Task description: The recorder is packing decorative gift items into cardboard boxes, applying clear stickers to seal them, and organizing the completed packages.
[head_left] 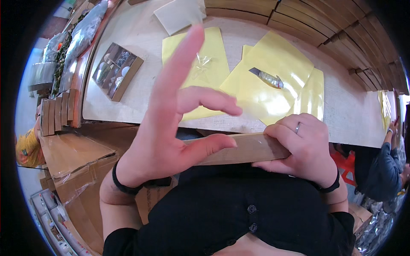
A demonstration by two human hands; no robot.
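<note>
A brown box [245, 149] is held edge-on in front of my chest, its long narrow side facing up. My right hand [305, 143] grips its right end, thumb below and fingers over the top. Over the box's left part is my left hand [156, 136], its index finger stretched far out, the thumb apart and the other fingers bent. Nothing shows between these fingers; the hand partly hides the box. Beyond lie glossy yellow sheets [237, 85]. On them rest a small tool with a grey flat end and shiny wrapping [269, 78] and crumpled clear film [203, 66].
A brown compartment box [117, 71] with small decorations stands at the table's left. Stacked brown boxes [316, 25] line the far right. A white sheet [179, 16] lies at the back. Large cartons [81, 155] sit lower left. One person [380, 170] is at right, another [29, 147] at left.
</note>
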